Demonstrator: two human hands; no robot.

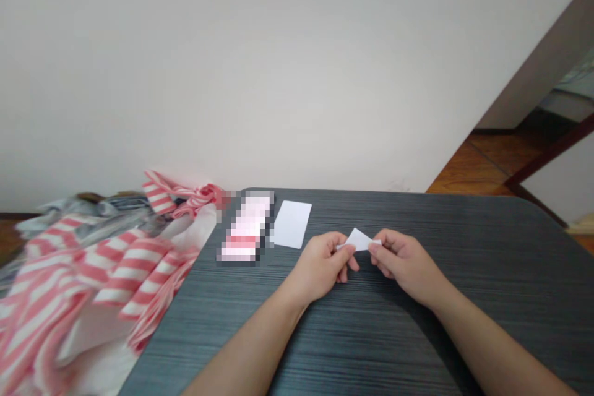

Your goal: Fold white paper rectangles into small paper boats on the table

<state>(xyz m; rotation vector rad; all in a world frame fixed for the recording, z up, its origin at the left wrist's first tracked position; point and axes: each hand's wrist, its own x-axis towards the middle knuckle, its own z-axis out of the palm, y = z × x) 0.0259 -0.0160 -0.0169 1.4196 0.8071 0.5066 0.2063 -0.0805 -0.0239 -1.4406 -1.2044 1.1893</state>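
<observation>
Between my two hands is a small folded piece of white paper (358,240), its upper part coming to a point. My left hand (327,263) pinches its left end between thumb and fingers. The right end is pinched by my right hand (401,262) in the same way. Both hands are just above the dark wood-grain table (362,334). To the left of my left hand, a flat white sheet (292,224) with rounded corners lies on the tabletop.
Beside the sheet lies a phone-like object (245,226), blurred by pixels. Red-and-white striped cloth (125,266) is heaped left of the table. A pale wall (297,74) rises behind the table's far edge. Wooden floor (468,167) shows at the right.
</observation>
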